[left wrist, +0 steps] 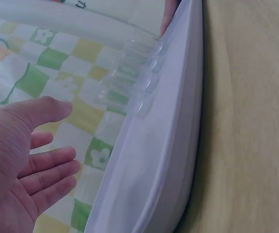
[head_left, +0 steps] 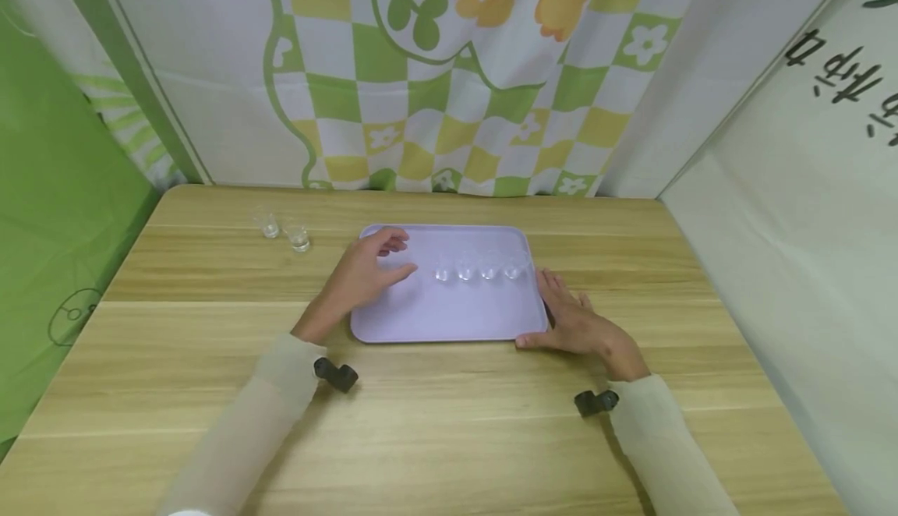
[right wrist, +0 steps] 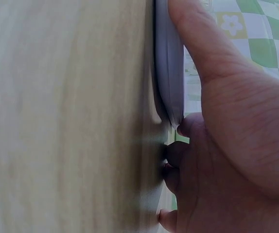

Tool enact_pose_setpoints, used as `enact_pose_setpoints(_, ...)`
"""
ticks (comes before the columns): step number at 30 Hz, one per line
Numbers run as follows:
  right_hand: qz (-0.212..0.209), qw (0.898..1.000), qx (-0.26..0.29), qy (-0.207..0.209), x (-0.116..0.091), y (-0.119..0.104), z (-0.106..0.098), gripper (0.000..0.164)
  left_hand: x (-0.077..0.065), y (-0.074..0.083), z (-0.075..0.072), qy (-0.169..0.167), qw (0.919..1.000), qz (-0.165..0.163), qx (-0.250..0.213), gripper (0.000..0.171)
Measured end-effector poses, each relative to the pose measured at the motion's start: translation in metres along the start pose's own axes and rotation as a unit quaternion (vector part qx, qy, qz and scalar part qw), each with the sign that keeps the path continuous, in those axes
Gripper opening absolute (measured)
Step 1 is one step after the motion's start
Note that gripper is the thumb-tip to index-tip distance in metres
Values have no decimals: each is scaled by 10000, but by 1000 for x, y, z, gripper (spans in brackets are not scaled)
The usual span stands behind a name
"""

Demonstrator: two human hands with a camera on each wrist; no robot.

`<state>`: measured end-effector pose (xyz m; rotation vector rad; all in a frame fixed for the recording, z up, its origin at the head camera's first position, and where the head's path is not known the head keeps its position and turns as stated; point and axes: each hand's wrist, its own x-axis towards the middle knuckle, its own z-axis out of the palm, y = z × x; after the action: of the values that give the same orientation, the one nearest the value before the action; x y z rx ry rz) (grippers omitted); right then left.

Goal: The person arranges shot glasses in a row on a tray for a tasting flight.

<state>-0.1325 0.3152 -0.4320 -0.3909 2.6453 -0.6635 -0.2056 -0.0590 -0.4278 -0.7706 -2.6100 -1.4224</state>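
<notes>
A pale purple rectangular tray lies on the wooden table. Several small clear cups stand on it in a row, towards its right half. My left hand hovers over the tray's left side, left of the row, fingers loosely bent and thumb apart. In the left wrist view that hand has nothing between thumb and fingers. At the tray's right edge my right hand rests with fingers spread along the side and thumb by the near right corner. The right wrist view shows its thumb against the tray's rim.
Two more small clear cups, a left one and a right one, stand on the table at the back left. A checked, flowered curtain hangs behind the table's back edge. White cloth borders the right side.
</notes>
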Motion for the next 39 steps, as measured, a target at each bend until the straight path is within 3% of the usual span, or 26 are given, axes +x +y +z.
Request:
enact_pose_setpoints(10, -36, 10000, 19, 15, 0, 1, 0, 128, -18, -18, -32, 749, 9959, -172, 473, 42)
enact_pose_setpoints(22, -16, 10000, 24, -7, 1, 0, 0, 128, -34, -40, -68, 1452, 9851, -417, 821, 49)
enact_pose_setpoints(30, -9, 10000, 2, 10, 0, 1, 0, 128, -40, -52, -81, 1613, 9823, -576, 757, 51)
enact_pose_setpoints(39, -48, 10000, 36, 10, 0, 0, 0, 128, -42, -59, -86, 1620, 9813, -714, 751, 49)
